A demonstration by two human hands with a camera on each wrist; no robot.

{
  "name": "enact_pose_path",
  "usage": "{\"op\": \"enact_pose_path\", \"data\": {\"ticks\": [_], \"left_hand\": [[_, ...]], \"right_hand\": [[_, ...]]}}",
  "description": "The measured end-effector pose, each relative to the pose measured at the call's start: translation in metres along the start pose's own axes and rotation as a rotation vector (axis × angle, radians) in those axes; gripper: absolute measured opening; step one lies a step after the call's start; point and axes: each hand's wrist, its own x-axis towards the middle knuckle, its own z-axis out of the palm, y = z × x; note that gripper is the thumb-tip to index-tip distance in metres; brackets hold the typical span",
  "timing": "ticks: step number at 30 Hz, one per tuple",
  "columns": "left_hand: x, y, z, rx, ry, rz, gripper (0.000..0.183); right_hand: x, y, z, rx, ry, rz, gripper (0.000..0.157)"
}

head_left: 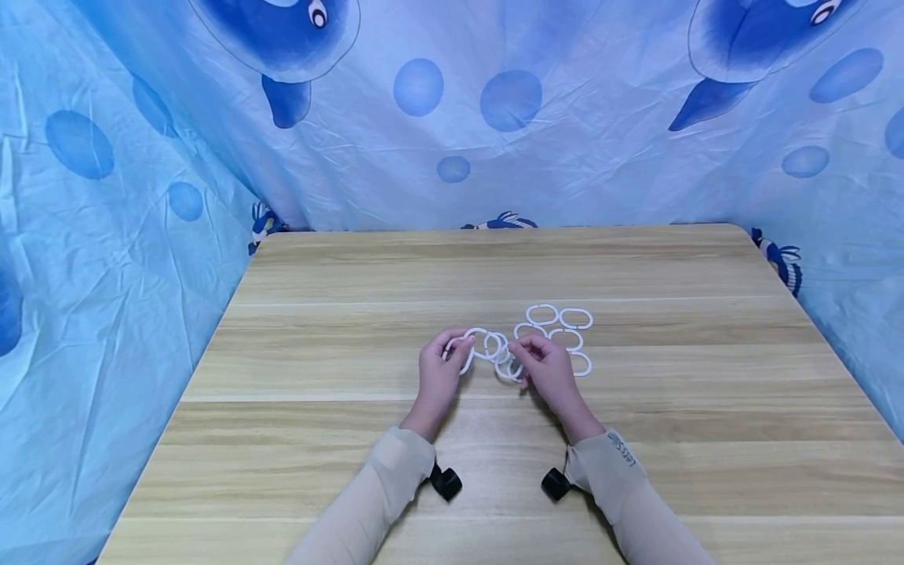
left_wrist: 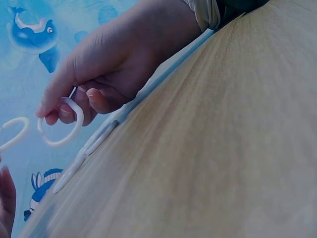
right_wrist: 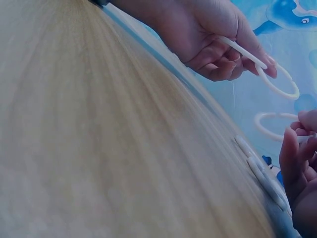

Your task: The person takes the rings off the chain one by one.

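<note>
My left hand (head_left: 439, 375) pinches a white oval chain link between thumb and fingers. In the left wrist view that link (left_wrist: 59, 144) hangs at the fingertips, with part of another behind it hidden by the fingers. To the right, my right hand (head_left: 552, 375) grips a second white link (right_wrist: 242, 51) between thumb and curled fingers. A further link (right_wrist: 280, 92) is hooked through it and points toward the left hand. Both hands are raised over the wooden table (head_left: 297, 463), a short distance apart, and white links overlap in the head view between them.
Several loose white links lie on the table beyond and beside the right hand, among them one at the back (head_left: 542, 305) and one at the far right (head_left: 577, 327). A blue curtain (head_left: 600, 173) with whale prints hangs behind the table and along its sides.
</note>
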Motion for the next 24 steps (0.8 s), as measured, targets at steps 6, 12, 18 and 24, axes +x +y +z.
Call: {"op": "enact_pose_path", "data": {"ticks": [6, 12, 18, 24], "left_hand": [[0.0002, 0.0007, -0.0001, 0.004, 0.008, -0.011, 0.017], [0.0005, 0.0003, 0.0001, -0.005, 0.011, -0.028, 0.018], [0.0001, 0.0016, 0.0006, -0.012, 0.011, -0.026, 0.018], [0.0, 0.0027, -0.0001, -0.026, 0.014, -0.03, 0.017]], "right_hand": [[0.0, 0.0015, 0.0002, -0.072, -0.001, -0.024, 0.02], [-0.0009, 0.0016, -0.0008, -0.094, -0.009, -0.047, 0.018], [-0.0004, 0.0019, -0.0013, -0.104, 0.002, -0.041, 0.017], [0.0012, -0.0006, -0.0047, -0.064, 0.018, 0.02, 0.02]]}}
